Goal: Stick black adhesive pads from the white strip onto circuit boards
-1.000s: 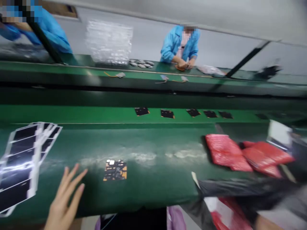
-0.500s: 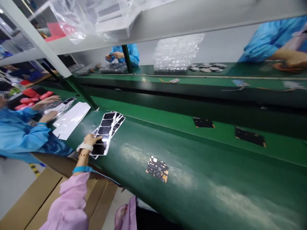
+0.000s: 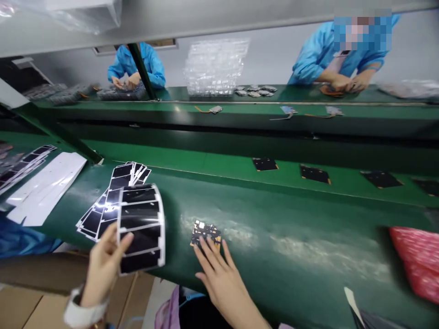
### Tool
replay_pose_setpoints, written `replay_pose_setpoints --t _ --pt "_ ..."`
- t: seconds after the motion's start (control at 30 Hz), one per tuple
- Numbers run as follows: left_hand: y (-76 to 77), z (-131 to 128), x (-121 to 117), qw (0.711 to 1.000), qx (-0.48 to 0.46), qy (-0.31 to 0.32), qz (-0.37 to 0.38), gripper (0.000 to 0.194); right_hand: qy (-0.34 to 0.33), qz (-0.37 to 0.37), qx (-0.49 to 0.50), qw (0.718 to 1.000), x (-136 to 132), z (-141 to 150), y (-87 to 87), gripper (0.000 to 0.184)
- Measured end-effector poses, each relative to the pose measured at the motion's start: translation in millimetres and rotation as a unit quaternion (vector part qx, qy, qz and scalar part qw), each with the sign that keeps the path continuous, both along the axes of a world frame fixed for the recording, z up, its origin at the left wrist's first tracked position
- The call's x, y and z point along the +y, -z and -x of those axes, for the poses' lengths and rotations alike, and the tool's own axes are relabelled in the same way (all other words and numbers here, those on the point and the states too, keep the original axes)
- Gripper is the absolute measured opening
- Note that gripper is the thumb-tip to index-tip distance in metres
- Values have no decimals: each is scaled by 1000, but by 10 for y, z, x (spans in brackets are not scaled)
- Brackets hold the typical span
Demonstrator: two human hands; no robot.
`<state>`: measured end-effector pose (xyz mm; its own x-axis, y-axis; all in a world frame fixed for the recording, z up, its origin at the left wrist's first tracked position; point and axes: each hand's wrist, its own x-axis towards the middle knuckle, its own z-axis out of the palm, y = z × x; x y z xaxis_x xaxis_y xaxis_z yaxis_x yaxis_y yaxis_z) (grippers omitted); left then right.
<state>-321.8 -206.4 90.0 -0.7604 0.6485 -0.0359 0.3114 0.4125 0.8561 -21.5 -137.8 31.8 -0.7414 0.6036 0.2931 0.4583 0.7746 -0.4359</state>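
My left hand [image 3: 103, 266] holds up a curved strip of black rectangular pads on white backing [image 3: 141, 228], its thumb and fingers along the strip's left edge. More such strips [image 3: 111, 204] lie fanned on the green conveyor belt [image 3: 274, 237] just behind it. My right hand [image 3: 222, 284] rests on the belt with its fingers spread. Its fingertips touch the lower edge of a small black-and-gold patterned piece [image 3: 206, 234], possibly a circuit board.
White backing sheets [image 3: 44, 189] lie at the left, and a red bag [image 3: 418, 262] at the right. Black pads [image 3: 265, 164] sit on a farther green belt. Beyond, two co-workers in blue [image 3: 135, 66] [image 3: 338, 59] handle items. Cardboard [image 3: 44, 306] lies below the belt.
The view has swung back from the left. My left hand has lifted a strip off the fanned pile, and my right hand has come in beside the small patterned piece.
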Motion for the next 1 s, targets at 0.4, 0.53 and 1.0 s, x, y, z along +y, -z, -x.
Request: replay_pose_setpoints --t 0.4,0.53,1.0 --pt "543 -1238 16 954 -269 116 -66 72 166 359 226 890 633 -385 -24 33" --pt "538 -1205 51 948 -278 136 -70 70 235 484 339 772 624 29 -133 38" --pt "362 -852 234 934 -350 67 -37 44 213 527 359 740 645 192 3 50"
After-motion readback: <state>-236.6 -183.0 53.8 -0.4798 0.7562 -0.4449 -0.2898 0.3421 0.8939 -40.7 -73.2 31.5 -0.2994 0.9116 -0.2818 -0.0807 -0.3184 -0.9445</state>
